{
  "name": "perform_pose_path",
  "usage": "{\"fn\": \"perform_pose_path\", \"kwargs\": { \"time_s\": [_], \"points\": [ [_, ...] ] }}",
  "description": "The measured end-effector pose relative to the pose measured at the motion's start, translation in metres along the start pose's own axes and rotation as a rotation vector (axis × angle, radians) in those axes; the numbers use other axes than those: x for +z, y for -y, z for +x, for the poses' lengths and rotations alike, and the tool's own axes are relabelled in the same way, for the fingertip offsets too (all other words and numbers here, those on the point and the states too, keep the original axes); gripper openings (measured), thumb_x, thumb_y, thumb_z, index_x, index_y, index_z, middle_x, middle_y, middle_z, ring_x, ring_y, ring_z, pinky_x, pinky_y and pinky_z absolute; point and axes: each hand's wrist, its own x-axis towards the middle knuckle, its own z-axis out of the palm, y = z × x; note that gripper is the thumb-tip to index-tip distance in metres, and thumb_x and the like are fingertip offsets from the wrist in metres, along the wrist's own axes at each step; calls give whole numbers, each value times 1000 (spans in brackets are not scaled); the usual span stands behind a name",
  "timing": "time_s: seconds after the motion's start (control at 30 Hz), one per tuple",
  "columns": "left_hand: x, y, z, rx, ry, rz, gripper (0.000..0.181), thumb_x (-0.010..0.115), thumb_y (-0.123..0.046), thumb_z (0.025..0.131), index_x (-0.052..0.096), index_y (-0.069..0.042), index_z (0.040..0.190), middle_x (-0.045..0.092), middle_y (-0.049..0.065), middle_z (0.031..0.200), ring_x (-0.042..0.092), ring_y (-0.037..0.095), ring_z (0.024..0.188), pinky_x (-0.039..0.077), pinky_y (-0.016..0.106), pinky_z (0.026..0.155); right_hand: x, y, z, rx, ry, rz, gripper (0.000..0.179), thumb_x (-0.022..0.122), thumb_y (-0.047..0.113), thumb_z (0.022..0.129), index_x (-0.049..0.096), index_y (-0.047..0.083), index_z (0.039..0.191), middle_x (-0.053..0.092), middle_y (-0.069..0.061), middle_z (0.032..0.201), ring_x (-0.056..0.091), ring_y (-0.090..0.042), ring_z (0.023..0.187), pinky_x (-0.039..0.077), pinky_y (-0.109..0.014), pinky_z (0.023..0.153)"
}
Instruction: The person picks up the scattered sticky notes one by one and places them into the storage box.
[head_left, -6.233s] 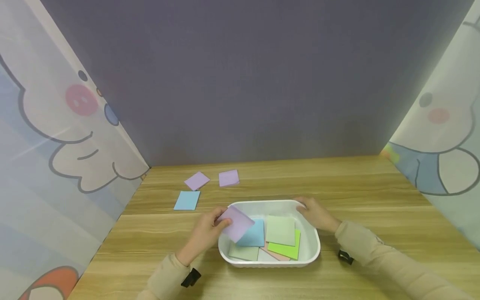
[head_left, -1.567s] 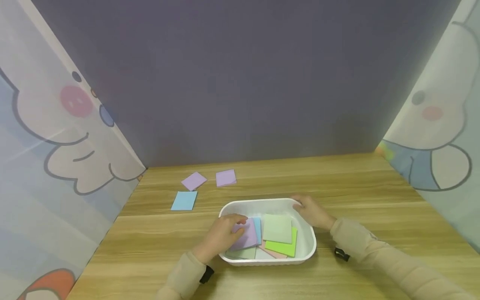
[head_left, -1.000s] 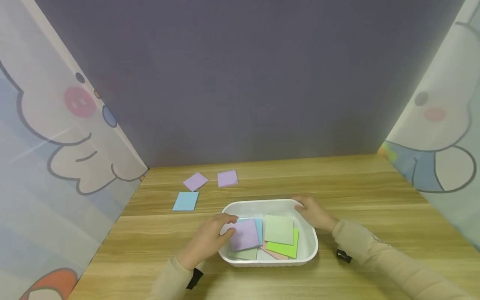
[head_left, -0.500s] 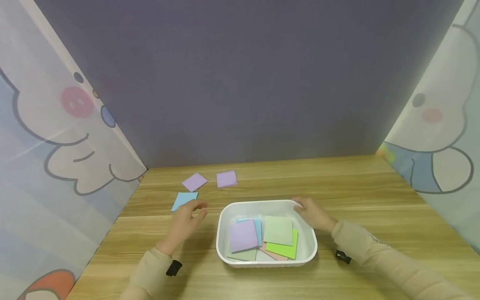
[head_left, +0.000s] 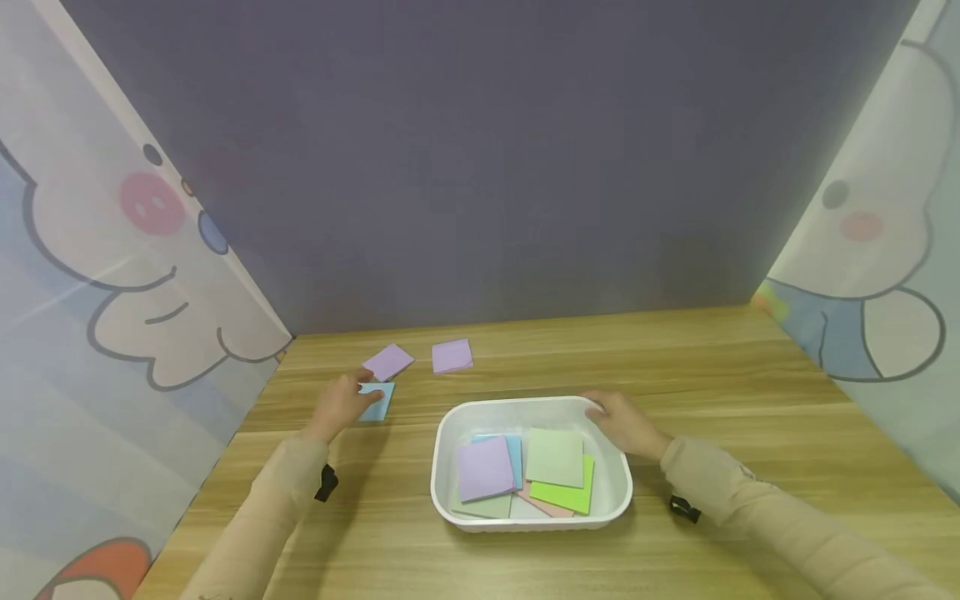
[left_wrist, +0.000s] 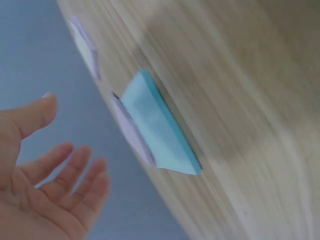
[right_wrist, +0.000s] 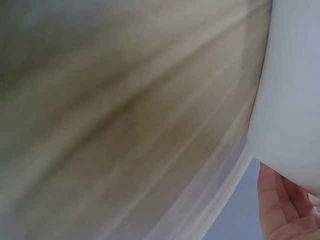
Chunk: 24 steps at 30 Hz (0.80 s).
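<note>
My left hand hovers by a light blue sticky note pad, partly covering it in the head view. The left wrist view shows that hand with thumb and fingers spread apart, holding nothing, clear of the blue pad. With my right hand I grip the far right corner of a white plastic tray, thumb over the rim and fingers outside. Inside the tray lie a purple pad partly over a blue one, a pale green pad and a bright green pad.
Two purple pads lie on the wooden table behind the blue one. A dark grey panel stands along the table's back edge. Cartoon-printed sheets flank both sides.
The purple pad my left hand held now lies in the tray. That hand let it go, then moved left and away to the blue pad. My right hand stays on the tray.
</note>
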Motion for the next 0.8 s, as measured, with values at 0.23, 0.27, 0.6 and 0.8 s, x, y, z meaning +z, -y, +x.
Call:
{"fn": "perform_pose_path", "kwargs": {
  "time_s": [0.23,0.27,0.6,0.8],
  "points": [
    [1,6,13,-188,151,57,67,58,-33,87,36,13,132,36,36,134,37,53,119,36,61,96,0,1,0,-6,-3,-16,30,46,-1,91,51,-14,118,61,-28,106,64,-20,77,55,-21,63],
    [1,7,14,-220,168,58,69,58,-35,87,36,13,131,34,37,135,35,53,120,35,62,96,0,1,1,-9,-4,-21,30,46,-2,90,51,-14,118,61,-28,107,64,-20,79,55,-22,64],
    [9,20,26,-341,207,111,76,58,-44,84,38,15,128,41,37,128,44,50,112,43,54,91,0,1,1,6,4,-38,31,47,0,91,52,-11,119,60,-27,109,64,-20,81,55,-23,67],
    [11,16,29,-373,171,122,67,59,-39,85,46,15,121,55,30,108,54,34,88,50,42,75,0,1,1,3,-2,-57,29,47,-1,90,53,-12,116,61,-26,107,64,-22,83,56,-27,69]
  ]
}}
